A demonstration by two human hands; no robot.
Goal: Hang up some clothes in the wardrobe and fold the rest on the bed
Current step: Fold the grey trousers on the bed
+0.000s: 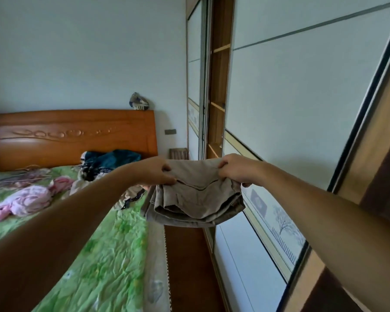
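Observation:
A folded beige garment [196, 199] hangs in the air between the bed and the wardrobe. My left hand [154, 171] grips its upper left edge and my right hand [239, 170] grips its upper right edge, both arms stretched forward. On the bed [104, 251], with its green cover, lie a pink garment [29, 200], a dark teal garment [112, 159] and a light-coloured garment [131, 194] partly hidden behind my left arm. The wardrobe [302, 97] stands to the right, its sliding doors parted over a narrow gap of wooden shelves [218, 104].
A wooden headboard [72, 134] backs the bed, with a patterned object [139, 101] on its top. Thin hangers [20, 176] lie at the bed's far left. A brown floor strip [187, 262] runs between bed and wardrobe. A small brown stand [178, 153] sits by the wall.

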